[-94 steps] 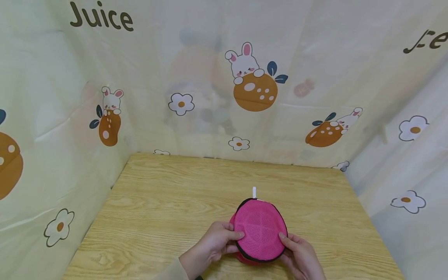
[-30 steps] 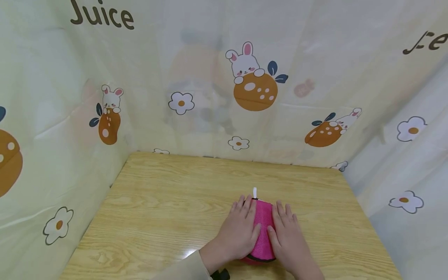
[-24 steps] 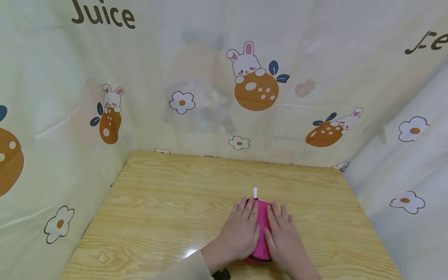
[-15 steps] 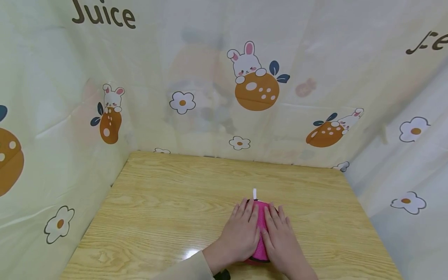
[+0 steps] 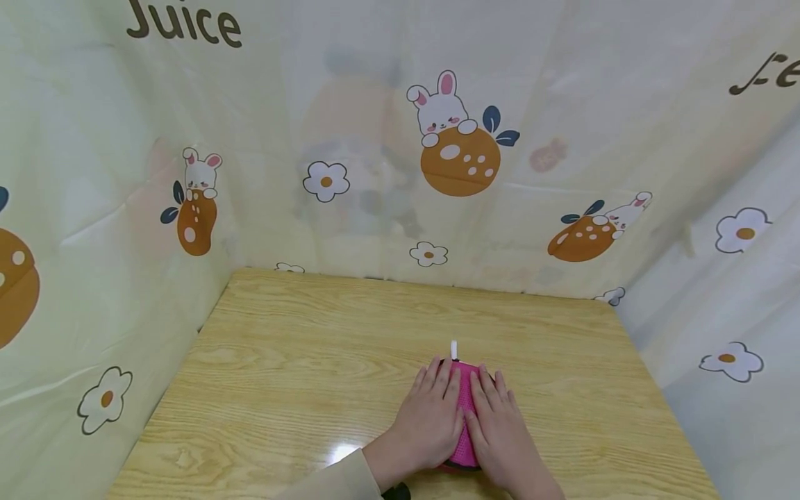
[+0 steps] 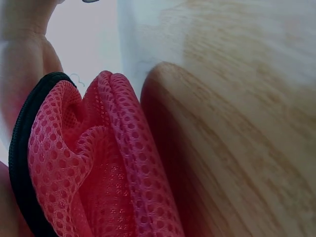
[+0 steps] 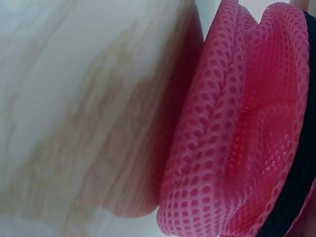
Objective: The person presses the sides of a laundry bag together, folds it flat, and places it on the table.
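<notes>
Between my hands on the table sits a round pink mesh pouch (image 5: 464, 444) with black zipper trim and a white tab (image 5: 454, 349) at its far edge. My left hand (image 5: 430, 420) lies on the pouch's left part, fingers straight and pointing away from me. On its right part rests my right hand (image 5: 503, 434), its fingers also extended. A strip of pink shows between the two thumbs. In the left wrist view the mesh side (image 6: 133, 163) is folded and creased beneath the black zipper (image 6: 22, 163). Similar creases in the mesh (image 7: 207, 163) appear in the right wrist view.
The wood-grain table (image 5: 300, 347) extends around the pouch. A pale curtain (image 5: 375, 111) printed with rabbits, oranges and flowers encloses the back and both sides. A small black object (image 5: 396, 492) shows beneath my left wrist.
My hands gripped the pouch by its two sides earlier; now they lie flat on top. Over the last second my right hand has shifted slightly left, narrowing the visible pink strip.
</notes>
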`<act>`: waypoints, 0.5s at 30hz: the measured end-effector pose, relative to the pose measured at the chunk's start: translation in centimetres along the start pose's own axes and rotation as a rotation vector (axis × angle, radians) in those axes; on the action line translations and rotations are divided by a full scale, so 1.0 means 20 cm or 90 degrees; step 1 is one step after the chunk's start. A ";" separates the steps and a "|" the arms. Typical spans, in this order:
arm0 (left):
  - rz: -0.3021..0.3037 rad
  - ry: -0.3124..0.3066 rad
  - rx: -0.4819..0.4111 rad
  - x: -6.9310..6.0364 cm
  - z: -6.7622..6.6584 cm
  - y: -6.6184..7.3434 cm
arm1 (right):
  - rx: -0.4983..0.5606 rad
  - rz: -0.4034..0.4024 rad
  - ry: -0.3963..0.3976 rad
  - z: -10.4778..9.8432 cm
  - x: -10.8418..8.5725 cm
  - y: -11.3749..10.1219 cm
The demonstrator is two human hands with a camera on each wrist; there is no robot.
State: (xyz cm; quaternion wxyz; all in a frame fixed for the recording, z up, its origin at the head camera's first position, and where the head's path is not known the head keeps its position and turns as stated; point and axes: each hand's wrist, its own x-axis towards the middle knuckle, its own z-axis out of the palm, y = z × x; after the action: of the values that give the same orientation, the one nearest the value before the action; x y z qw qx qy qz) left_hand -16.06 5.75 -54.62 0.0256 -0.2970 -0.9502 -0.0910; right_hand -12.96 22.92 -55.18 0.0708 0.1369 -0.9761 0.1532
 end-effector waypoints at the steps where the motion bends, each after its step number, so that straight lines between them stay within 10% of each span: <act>1: 0.000 0.000 -0.001 0.00 0.00 0.00 | 0.002 0.001 -0.001 0.00 0.00 0.00; 15: -0.004 -0.013 -0.004 -0.01 0.04 -0.01 | 0.021 0.011 -0.012 0.05 -0.01 -0.01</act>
State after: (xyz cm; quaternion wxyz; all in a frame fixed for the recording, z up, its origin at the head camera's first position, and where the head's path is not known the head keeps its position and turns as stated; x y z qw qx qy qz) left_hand -15.97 5.61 -55.41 0.0145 -0.2952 -0.9510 -0.0907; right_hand -12.83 22.53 -56.18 0.0576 0.1308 -0.9752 0.1688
